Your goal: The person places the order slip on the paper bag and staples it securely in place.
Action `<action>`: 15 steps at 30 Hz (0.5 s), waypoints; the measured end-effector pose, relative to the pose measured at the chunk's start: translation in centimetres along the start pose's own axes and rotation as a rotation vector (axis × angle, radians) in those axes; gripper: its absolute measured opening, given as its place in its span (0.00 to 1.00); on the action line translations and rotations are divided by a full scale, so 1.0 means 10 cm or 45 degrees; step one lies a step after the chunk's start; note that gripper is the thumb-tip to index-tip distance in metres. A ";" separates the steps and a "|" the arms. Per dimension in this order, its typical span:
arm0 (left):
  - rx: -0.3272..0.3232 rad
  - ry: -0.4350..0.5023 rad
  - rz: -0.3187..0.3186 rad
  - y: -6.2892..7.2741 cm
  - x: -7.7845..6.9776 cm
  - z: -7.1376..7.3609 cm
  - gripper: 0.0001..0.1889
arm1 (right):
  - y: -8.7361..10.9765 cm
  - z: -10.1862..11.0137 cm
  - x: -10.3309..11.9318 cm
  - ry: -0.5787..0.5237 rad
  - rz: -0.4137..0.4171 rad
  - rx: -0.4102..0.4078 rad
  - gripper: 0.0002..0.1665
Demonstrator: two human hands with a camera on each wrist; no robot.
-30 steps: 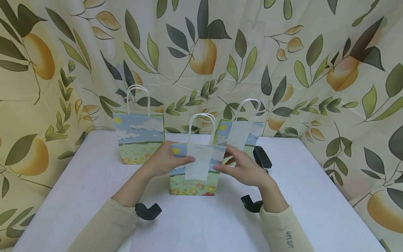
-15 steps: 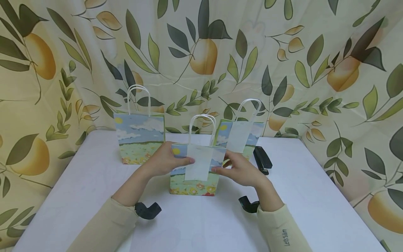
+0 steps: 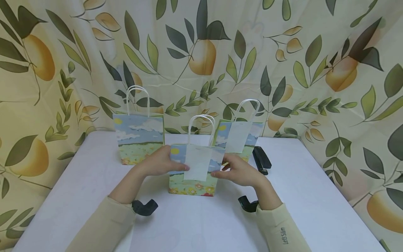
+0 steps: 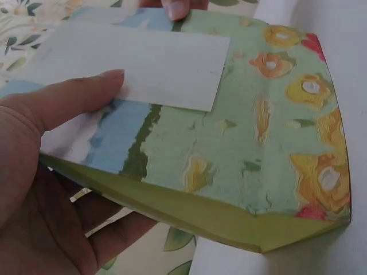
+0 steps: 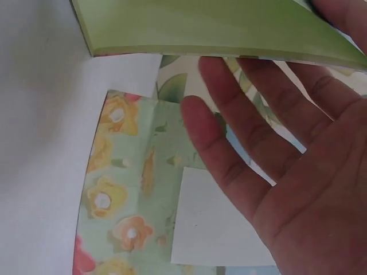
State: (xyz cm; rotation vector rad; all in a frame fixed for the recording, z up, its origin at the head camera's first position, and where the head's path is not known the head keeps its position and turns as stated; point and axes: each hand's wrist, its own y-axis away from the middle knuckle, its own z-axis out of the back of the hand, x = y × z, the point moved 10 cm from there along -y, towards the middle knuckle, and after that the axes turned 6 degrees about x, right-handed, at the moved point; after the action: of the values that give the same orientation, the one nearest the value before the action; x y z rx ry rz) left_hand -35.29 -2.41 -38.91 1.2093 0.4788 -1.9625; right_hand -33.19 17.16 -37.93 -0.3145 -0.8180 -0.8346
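Observation:
In the head view, a small paper gift bag [image 3: 192, 187] with a blue-sky and flower print stands upright at the table's middle, white handles up. A white card [image 3: 197, 162] lies flat on its front. My left hand [image 3: 157, 161] holds the bag's left side, thumb on the front by the card, fingers behind, as the left wrist view also shows. My right hand [image 3: 240, 169] holds the right side, its thumb on the front. In the right wrist view its other fingers [image 5: 229, 166] extend behind the bag's green side [image 5: 200, 28].
A matching gift bag [image 3: 140, 134] without a visible card stands at back left. Another gift bag [image 3: 223, 131] bearing a white card [image 3: 237, 136] stands at back right. A black stapler [image 3: 262, 160] lies beside it on the white table [image 3: 195, 227]. A fruit-print curtain [image 3: 201, 87] hangs behind.
My right hand has slid slightly down and left along the bag's side. My left hand has shifted a little down and left, its thumb lower at the card's edge. The bags stay in place.

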 end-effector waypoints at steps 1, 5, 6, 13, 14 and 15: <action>0.013 -0.019 0.003 0.00 0.02 0.00 0.18 | 0.00 -0.01 -0.01 0.000 0.004 0.013 0.28; 0.084 -0.063 0.027 0.00 0.09 -0.04 0.21 | -0.01 -0.07 -0.06 0.012 -0.017 0.057 0.32; 0.108 -0.067 0.029 0.00 0.11 -0.05 0.21 | -0.01 -0.08 -0.08 0.015 -0.030 0.063 0.33; 0.205 -0.115 0.064 0.01 0.20 -0.10 0.25 | -0.01 -0.18 -0.22 -0.006 -0.129 0.129 0.38; 0.215 -0.132 0.071 0.01 0.21 -0.11 0.25 | -0.02 -0.19 -0.23 -0.003 -0.134 0.144 0.37; 0.222 -0.156 0.092 0.01 0.24 -0.11 0.23 | -0.02 -0.21 -0.25 -0.003 -0.139 0.157 0.36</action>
State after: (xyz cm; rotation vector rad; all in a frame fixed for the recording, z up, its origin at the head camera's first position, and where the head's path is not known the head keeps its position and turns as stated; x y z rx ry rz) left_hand -35.16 -2.70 -41.52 1.1861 0.2023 -2.0351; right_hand -33.27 17.20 -41.23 -0.1632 -0.8911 -0.8815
